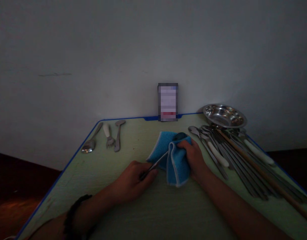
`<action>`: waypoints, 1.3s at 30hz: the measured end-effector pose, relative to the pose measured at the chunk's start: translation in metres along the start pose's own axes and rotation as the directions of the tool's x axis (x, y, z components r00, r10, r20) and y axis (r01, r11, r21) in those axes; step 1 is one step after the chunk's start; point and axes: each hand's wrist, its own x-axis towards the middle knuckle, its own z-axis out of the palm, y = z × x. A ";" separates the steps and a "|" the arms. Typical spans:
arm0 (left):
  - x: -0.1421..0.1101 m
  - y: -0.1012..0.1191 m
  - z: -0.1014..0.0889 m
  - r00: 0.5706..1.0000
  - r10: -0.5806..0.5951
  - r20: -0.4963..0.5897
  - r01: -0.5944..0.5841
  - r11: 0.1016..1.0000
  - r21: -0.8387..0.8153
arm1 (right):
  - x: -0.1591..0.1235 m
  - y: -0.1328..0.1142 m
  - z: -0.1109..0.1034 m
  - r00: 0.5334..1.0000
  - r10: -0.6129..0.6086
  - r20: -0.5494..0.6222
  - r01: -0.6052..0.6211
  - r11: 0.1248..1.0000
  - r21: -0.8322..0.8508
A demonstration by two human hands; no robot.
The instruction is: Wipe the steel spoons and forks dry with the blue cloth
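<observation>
Wall: one pale wall (118, 50) is rising behind everything, carrying a faint scratch on its left part.
Table: one pale green table (113, 220) with a blue edge is standing against the wall.
Cutlery pile: more than ten metal pieces (238, 166) are overlapping on the right side, too tangled to count exactly; two white handles are showing among them.
Wooden stick: one long stick (263, 173) is lying slantwise across the pile.
Bowl: one shiny metal bowl (222, 116) is sitting at the far right corner, by the far ends of the pile; whether it is touching them is hard to tell.
Hands: two are working near the middle of the table. The left hand (137, 180) is gripping the handle end of the utensil; the right hand (195, 156) is closing around the blue cloth, pinching a fold of it.
Cloth: one blue cloth (180, 166) with a pale border is wrapping partly around the utensil and hanging in folds.
Phone: one blurred, phone-like screen (168, 101) is standing upright at the far edge, by the wall.
Held utensil: one metal utensil (160, 160) is slanting from the left hand into the cloth; a dark rounded end is showing above the folds.
Left group: three pieces are lying apart from the pile: one spoon (88, 145), one white-handled fork (107, 135) and one spoon-like piece (118, 135), the last two close together.
Bracelet: one dark band (74, 213) is circling the left wrist.
</observation>
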 end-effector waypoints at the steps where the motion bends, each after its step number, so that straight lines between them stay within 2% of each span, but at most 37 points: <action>1: 0.000 0.000 0.000 1.000 0.001 0.000 -0.001 1.000 0.007 | 0.000 0.000 0.000 1.000 0.004 0.008 -0.004 1.000 0.025; 6: 0.000 -0.001 0.001 1.000 0.006 -0.008 -0.006 1.000 0.001 | -0.001 -0.002 0.001 0.999 0.007 0.044 -0.013 0.990 0.138; 17: 0.001 0.003 -0.001 1.000 -0.019 0.010 0.019 1.000 -0.008 | -0.001 0.000 0.001 0.997 -0.069 0.037 0.071 0.995 -0.063; 30: 0.001 0.003 -0.001 1.000 -0.022 0.010 0.022 1.000 0.014 | 0.000 -0.001 0.000 0.997 -0.066 0.029 0.069 0.989 -0.128; 39: 0.000 0.001 0.000 1.000 -0.007 0.002 0.007 1.000 0.005 | 0.001 0.000 0.000 0.998 -0.065 0.017 0.066 0.994 -0.088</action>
